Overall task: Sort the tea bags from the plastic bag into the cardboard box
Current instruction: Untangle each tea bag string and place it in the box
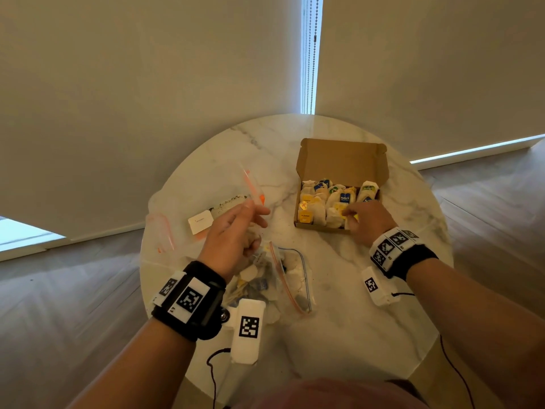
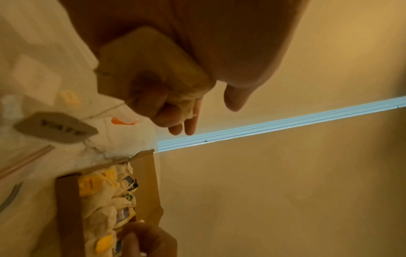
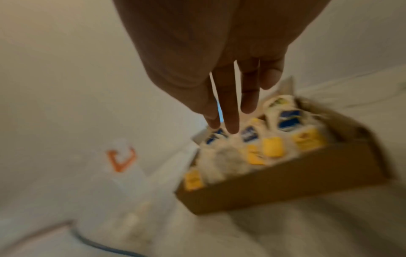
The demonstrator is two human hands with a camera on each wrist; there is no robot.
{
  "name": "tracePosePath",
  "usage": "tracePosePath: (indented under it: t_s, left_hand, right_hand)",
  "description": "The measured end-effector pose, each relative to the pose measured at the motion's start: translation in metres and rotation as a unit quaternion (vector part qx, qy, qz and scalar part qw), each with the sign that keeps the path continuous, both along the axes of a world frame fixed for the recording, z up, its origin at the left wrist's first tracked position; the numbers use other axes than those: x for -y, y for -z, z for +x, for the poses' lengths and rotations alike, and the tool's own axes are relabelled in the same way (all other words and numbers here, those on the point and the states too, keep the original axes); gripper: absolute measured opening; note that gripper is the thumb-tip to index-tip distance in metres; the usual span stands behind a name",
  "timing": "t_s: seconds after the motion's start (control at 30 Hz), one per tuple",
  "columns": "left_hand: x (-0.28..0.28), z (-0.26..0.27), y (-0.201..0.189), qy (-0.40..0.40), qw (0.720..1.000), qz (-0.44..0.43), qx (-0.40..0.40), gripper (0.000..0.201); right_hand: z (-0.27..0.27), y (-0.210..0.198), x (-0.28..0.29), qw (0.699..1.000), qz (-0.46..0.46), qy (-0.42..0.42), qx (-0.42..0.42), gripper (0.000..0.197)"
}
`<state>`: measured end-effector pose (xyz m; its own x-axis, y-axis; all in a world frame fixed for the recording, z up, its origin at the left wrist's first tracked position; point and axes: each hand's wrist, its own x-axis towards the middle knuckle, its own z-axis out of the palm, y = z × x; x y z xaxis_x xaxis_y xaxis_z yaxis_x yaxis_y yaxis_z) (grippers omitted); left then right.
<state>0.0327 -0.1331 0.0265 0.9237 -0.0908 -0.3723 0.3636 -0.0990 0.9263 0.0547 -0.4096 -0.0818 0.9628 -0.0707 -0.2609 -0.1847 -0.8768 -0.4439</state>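
On the round marble table (image 1: 295,343) in the head view, an open cardboard box (image 1: 339,160) sits far right, its lid standing up at the back, packed with tea bags (image 1: 315,208) carrying yellow, blue and green tags. The right hand (image 1: 370,221) reaches into the box's near right corner, fingertips on the bags; whether it grasps one cannot be told here. The left hand (image 1: 233,234) hovers left of the box, above a clear plastic bag (image 1: 283,278) with more tea bags inside, which lies near the person. Another clear bag with an orange zip (image 1: 206,184) lies at the far left.

From the left wrist, the left hand's (image 2: 167,97) lower fingers are clenched around a tea bag (image 2: 151,57), the first two fingers and thumb extended; its tag (image 2: 54,127) dangles on a string. The box (image 2: 68,208) shows below.

From the right wrist, blurred, the right hand's (image 3: 222,83) fingers (image 3: 230,111) are straight, tips touching the bags in the box (image 3: 285,184).
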Motion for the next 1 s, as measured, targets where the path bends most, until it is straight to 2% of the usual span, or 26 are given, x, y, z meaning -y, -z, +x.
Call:
tracePosePath:
  t_s: [0.07,0.13,0.2,0.27,0.37,0.47,0.57,0.67,0.8,0.93,1.0]
  left_hand:
    - [0.001,0.000,-0.001,-0.014,0.999,-0.034,-0.025,0.050]
    - [0.003,0.000,0.001,-0.040,0.993,-0.092,-0.060,0.051]
    - [0.004,0.000,0.000,-0.068,0.982,-0.148,-0.097,0.051]
    - [0.005,-0.001,-0.001,-0.080,0.974,-0.178,-0.113,0.052]
    - [0.004,-0.006,-0.003,-0.079,0.967,-0.200,-0.134,0.053]
    - [0.004,-0.010,-0.003,-0.067,0.964,-0.210,-0.150,0.057]
    - [0.005,-0.015,-0.002,-0.072,0.958,-0.227,-0.162,0.055]
    - [0.002,-0.016,-0.004,-0.083,0.949,-0.245,-0.180,0.049]
    - [-0.003,-0.015,-0.006,-0.100,0.942,-0.264,-0.183,0.047]
    - [-0.004,-0.013,-0.005,-0.124,0.933,-0.286,-0.178,0.033]
    - [-0.006,-0.012,-0.005,-0.132,0.937,-0.274,-0.171,0.033]
  right_hand:
    - [-0.009,-0.025,-0.023,0.991,0.080,-0.036,0.100,0.014]
    - [-0.021,-0.059,-0.050,0.970,0.147,-0.085,0.175,0.009]
    - [-0.033,-0.086,-0.077,0.947,0.197,-0.127,0.219,0.007]
    - [-0.043,-0.101,-0.098,0.930,0.207,-0.170,0.251,0.013]
    - [-0.050,-0.102,-0.121,0.922,0.211,-0.198,0.257,0.025]
    - [-0.050,-0.099,-0.133,0.931,0.206,-0.206,0.219,0.038]
    - [-0.050,-0.100,-0.141,0.930,0.208,-0.220,0.208,0.023]
    - [-0.052,-0.104,-0.140,0.925,0.263,-0.184,0.204,0.010]
    - [-0.054,-0.110,-0.128,0.921,0.322,-0.124,0.181,0.010]
    - [-0.054,-0.115,-0.115,0.878,0.453,-0.044,0.149,0.012]
    - [-0.054,-0.116,-0.108,0.860,0.494,-0.001,0.129,0.011]
